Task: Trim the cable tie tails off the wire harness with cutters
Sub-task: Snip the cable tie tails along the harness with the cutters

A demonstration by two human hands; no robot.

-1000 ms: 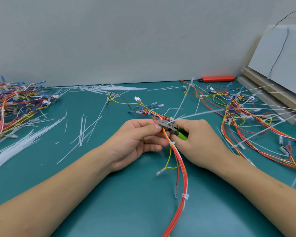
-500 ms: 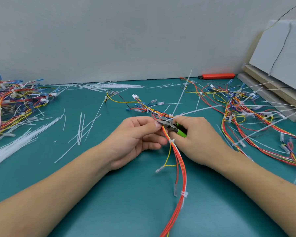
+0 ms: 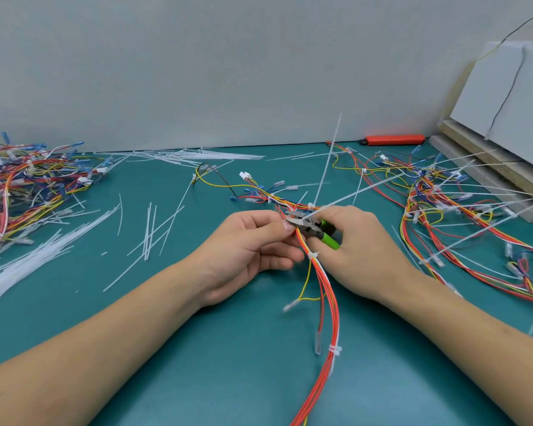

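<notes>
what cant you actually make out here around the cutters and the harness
Head view, the only view:
- Cutters: whether a tie tail sits between the blades is too small to tell.
- Green handles: mostly hidden by the right hand.
- Harness: lower end cut off by the bottom edge.
- Left hand fingers: tips hide the pinched wires.

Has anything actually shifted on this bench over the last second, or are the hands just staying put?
Almost nothing. The left hand still pinches the wire harness, and the right hand still holds the green-handled cutters at the same tie, blades slightly apart. The long tie tails are still uncut. Only the camera drifted a little.
</notes>
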